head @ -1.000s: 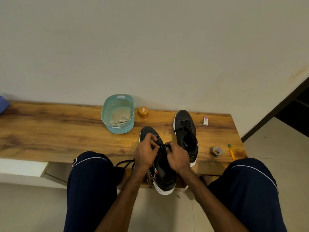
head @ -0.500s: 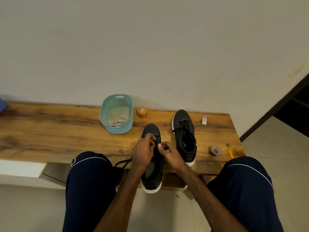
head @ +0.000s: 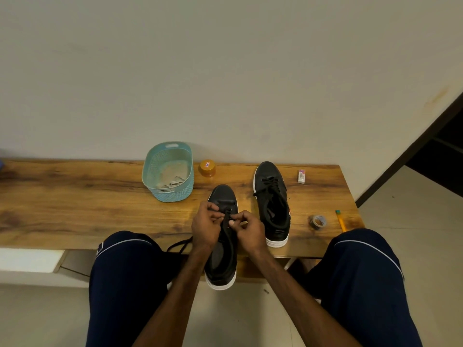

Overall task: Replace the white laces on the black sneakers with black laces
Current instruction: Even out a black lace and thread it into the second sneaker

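A black sneaker with a white sole [head: 222, 261] lies on the wooden table's front edge, its heel overhanging toward me. My left hand [head: 205, 227] and my right hand [head: 248, 230] meet over its eyelets, each pinching the black lace [head: 227, 216]. A loose length of that lace [head: 179, 245] trails off to the left over my knee. The second black sneaker [head: 273, 201] stands to the right, laced in black. White laces [head: 172, 184] lie inside the teal basket [head: 170, 196].
On the wooden table [head: 75, 204] stand an orange-lidded jar [head: 207, 168], a white eraser [head: 301, 176], a tape roll [head: 317, 222] and a yellow pen [head: 340, 220] near the right edge. My knees in dark shorts flank the sneaker.
The sneaker has been slid further onto the table and levelled. Both hands have shifted up toward the toe-side eyelets, still on the lace.
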Action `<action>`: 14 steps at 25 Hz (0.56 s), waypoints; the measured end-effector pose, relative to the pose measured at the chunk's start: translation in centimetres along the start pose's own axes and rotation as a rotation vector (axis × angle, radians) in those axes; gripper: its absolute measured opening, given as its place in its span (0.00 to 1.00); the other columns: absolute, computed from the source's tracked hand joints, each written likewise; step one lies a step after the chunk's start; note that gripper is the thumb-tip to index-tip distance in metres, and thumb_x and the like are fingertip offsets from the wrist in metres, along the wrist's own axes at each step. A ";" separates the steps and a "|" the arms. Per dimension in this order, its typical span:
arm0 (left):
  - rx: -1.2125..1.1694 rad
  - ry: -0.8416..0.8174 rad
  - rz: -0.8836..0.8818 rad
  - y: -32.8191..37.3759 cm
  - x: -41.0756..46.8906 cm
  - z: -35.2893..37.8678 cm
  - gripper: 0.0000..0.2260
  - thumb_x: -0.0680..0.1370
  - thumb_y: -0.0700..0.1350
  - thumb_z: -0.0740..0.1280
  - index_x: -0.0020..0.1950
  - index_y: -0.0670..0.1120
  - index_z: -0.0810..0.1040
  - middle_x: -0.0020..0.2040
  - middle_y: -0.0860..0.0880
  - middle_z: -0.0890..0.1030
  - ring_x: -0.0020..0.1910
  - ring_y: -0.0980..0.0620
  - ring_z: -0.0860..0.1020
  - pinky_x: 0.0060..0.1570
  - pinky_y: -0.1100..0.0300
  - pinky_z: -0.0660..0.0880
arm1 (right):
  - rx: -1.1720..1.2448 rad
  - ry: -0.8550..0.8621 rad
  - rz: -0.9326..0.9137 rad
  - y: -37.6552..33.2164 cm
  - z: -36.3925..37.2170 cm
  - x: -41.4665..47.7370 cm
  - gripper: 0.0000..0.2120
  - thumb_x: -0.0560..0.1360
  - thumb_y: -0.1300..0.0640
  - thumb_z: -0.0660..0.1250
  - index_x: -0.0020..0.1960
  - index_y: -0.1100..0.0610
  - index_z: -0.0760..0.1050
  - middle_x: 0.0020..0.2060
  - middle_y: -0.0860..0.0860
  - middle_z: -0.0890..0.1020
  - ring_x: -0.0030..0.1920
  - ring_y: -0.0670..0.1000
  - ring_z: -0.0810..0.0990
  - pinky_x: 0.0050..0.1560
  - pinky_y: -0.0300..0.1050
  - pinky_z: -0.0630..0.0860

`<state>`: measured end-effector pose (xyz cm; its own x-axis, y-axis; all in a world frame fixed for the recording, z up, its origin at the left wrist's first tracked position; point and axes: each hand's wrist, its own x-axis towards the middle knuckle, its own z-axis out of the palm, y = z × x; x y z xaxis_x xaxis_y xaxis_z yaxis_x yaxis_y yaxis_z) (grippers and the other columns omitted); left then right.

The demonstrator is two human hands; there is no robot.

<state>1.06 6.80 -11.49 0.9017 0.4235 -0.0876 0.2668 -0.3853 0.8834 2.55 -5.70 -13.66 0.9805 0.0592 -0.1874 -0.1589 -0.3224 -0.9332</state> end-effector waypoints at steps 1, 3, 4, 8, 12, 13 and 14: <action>-0.038 -0.003 -0.042 -0.1 0.1 0.1 0.16 0.72 0.31 0.72 0.47 0.49 0.71 0.43 0.48 0.84 0.44 0.55 0.83 0.46 0.63 0.79 | -0.025 0.023 -0.010 0.1 0.0 0.2 0.03 0.75 0.61 0.73 0.48 0.56 0.81 0.41 0.47 0.82 0.42 0.42 0.79 0.41 0.30 0.72; -0.087 -0.021 -0.095 -0.1 0.0 0.2 0.15 0.72 0.32 0.72 0.45 0.50 0.71 0.42 0.47 0.85 0.45 0.52 0.84 0.46 0.62 0.78 | -0.086 0.047 -0.033 0.2 -0.1 0.6 0.04 0.76 0.61 0.72 0.44 0.53 0.80 0.41 0.47 0.83 0.44 0.43 0.80 0.42 0.33 0.72; -0.090 -0.029 -0.093 -0.1 0.0 0.2 0.15 0.72 0.33 0.73 0.45 0.49 0.71 0.43 0.47 0.85 0.45 0.52 0.84 0.45 0.63 0.77 | -0.117 0.054 -0.048 0.2 -0.2 0.8 0.06 0.76 0.62 0.71 0.43 0.52 0.78 0.41 0.47 0.82 0.44 0.44 0.79 0.43 0.36 0.72; 0.251 -0.043 0.053 -0.9 0.0 -0.4 0.21 0.70 0.45 0.76 0.57 0.49 0.71 0.57 0.48 0.76 0.58 0.50 0.74 0.54 0.55 0.75 | 0.071 0.143 -0.048 -2.4 -0.6 0.4 0.05 0.82 0.62 0.61 0.48 0.55 0.73 0.43 0.49 0.81 0.44 0.46 0.80 0.47 0.45 0.76; 0.427 -0.040 -0.085 -2.2 -1.2 -0.6 0.37 0.67 0.58 0.76 0.68 0.45 0.64 0.65 0.45 0.69 0.66 0.44 0.67 0.59 0.47 0.72 | 0.939 0.056 -0.093 -10.4 -7.2 0.6 0.09 0.84 0.63 0.55 0.49 0.55 0.71 0.36 0.51 0.80 0.30 0.48 0.77 0.32 0.38 0.76; 0.398 -0.024 -0.159 -2.4 -1.5 -0.5 0.39 0.66 0.60 0.76 0.69 0.45 0.63 0.67 0.44 0.68 0.67 0.43 0.66 0.59 0.45 0.72 | 1.103 0.012 -0.170 -11.7 -10.4 0.6 0.09 0.82 0.64 0.56 0.47 0.54 0.71 0.33 0.49 0.77 0.26 0.45 0.71 0.26 0.35 0.69; 0.375 -0.005 -0.213 -2.5 -1.8 -0.3 0.41 0.66 0.60 0.76 0.70 0.44 0.62 0.67 0.43 0.68 0.68 0.42 0.66 0.60 0.44 0.71 | 1.235 -0.041 -0.256 -12.2 -13.7 0.5 0.09 0.81 0.64 0.56 0.47 0.53 0.71 0.31 0.46 0.75 0.25 0.42 0.67 0.24 0.33 0.63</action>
<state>-1.28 7.26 -13.42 0.8143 0.5221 -0.2536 0.5519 -0.5613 0.6167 6.56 -14.69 1.86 0.9983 0.0256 0.0524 0.0113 0.7968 -0.6041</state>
